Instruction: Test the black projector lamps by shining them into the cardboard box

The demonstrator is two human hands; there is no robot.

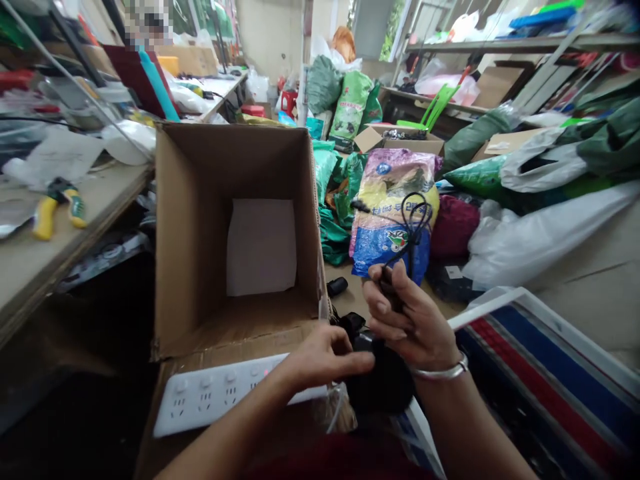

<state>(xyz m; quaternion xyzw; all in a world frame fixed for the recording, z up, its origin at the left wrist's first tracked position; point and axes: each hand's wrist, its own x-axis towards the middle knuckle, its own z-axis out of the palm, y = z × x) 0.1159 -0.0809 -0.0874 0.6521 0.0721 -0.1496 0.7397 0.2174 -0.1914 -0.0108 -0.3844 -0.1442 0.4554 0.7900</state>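
My right hand (413,320) is closed around a thin black cable (417,217), whose loops stick up above the fingertips. One end of the cable reaches out to the left. Below it, my left hand (323,357) is curled at the near edge of a black rounded object (383,383), thumb lying over it. The object's exact kind is too dark to make out, and part of my left fingers is hidden. A white power strip (210,393) with several sockets lies under my left forearm.
A deep cardboard box (173,247) stands open ahead, with a pale sheet (263,247) inside. Yellow-handled pliers (47,213) lie on the left bench (100,200). A colourful printed bag (395,180) stands beyond my right hand. At right is a striped red-and-blue surface (545,373).
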